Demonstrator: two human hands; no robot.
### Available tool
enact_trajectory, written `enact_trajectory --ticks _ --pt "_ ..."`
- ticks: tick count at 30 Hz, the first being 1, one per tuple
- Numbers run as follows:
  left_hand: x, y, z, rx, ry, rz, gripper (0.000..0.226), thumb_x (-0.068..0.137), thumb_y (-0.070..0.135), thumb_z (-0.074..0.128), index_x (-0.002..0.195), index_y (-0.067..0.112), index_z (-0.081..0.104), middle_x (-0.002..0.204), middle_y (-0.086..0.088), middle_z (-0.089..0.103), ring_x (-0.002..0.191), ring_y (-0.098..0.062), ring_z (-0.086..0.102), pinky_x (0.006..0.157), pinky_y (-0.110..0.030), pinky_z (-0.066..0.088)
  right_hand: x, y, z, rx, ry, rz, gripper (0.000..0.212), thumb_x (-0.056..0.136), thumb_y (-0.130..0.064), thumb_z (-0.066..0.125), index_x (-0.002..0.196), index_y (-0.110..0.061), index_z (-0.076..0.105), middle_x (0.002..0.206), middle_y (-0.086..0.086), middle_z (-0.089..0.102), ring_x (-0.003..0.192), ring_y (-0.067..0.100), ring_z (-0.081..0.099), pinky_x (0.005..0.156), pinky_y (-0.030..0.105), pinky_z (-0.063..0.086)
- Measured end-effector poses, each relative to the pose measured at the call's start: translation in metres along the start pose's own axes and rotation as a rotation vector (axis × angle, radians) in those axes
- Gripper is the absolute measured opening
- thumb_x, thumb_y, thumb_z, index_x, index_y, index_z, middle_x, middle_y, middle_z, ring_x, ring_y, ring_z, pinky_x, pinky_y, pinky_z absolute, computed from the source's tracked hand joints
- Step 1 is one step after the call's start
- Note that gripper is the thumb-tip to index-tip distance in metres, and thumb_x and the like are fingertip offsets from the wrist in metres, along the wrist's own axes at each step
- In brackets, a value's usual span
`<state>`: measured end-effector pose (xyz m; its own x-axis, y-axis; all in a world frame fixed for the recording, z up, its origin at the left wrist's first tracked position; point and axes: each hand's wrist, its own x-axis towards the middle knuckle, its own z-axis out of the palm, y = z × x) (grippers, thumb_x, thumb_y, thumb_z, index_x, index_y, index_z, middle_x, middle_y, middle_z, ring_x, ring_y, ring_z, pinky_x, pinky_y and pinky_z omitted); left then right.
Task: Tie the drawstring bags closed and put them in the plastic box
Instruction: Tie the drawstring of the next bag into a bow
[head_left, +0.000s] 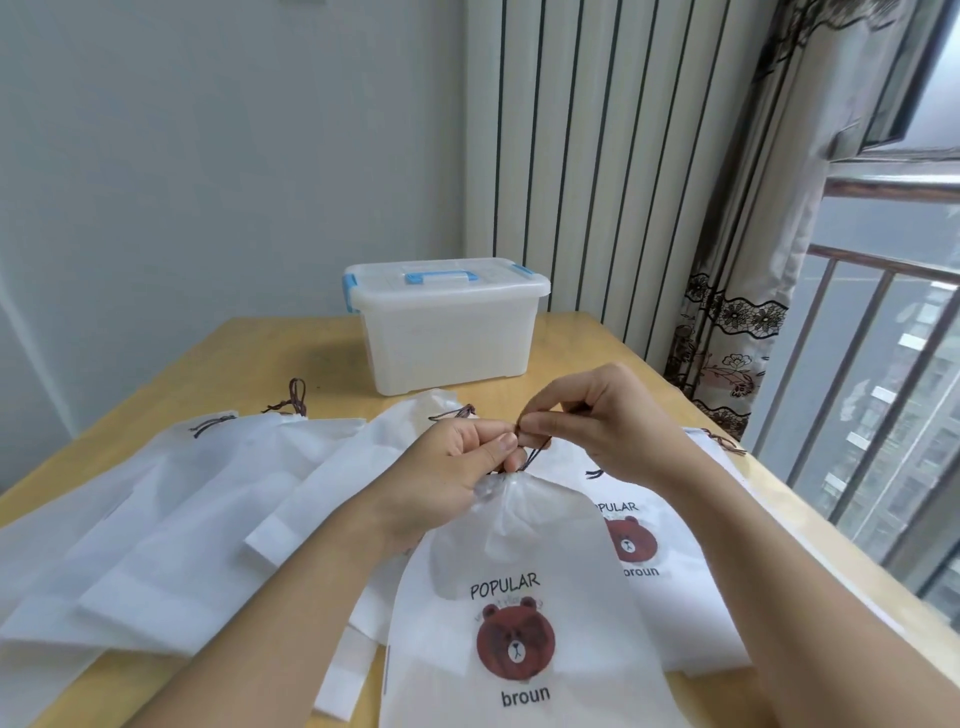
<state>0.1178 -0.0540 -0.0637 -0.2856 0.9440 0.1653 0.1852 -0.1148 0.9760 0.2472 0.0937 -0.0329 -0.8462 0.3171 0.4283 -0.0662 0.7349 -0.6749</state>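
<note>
A white drawstring bag (524, 597) printed with a brown bear lies in front of me, its neck gathered tight. My left hand (457, 467) and my right hand (587, 415) both pinch its dark brown drawstring (532, 452) just above the neck, fingertips nearly meeting. A second bear bag (644, 551) lies under my right forearm. Several plain white bags (171, 514) are spread over the left of the table, cords at their far ends. The translucent plastic box (447, 332) stands at the back with its lid on and its blue latches down.
The wooden table (270, 353) ends at a wall on the far side. A striped curtain and a lace-edged curtain (727, 332) hang to the right, beside a window with a metal railing (883, 364).
</note>
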Motion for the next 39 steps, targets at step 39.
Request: enact_trajectory --ticks 39 --pt "0.005 0.007 0.017 -0.152 0.411 -0.032 0.034 0.101 0.012 0.048 0.085 -0.004 0.074 0.065 -0.005 0.065 0.055 -0.004 0.053 0.057 -0.011 0.042 0.005 -0.002 0.015 0.172 0.160 -0.059 0.007 0.094 -0.014 0.067 0.095 -0.015 0.074 0.074 0.001 0.072 0.067 0.040 0.064 0.065 0.056 0.052"
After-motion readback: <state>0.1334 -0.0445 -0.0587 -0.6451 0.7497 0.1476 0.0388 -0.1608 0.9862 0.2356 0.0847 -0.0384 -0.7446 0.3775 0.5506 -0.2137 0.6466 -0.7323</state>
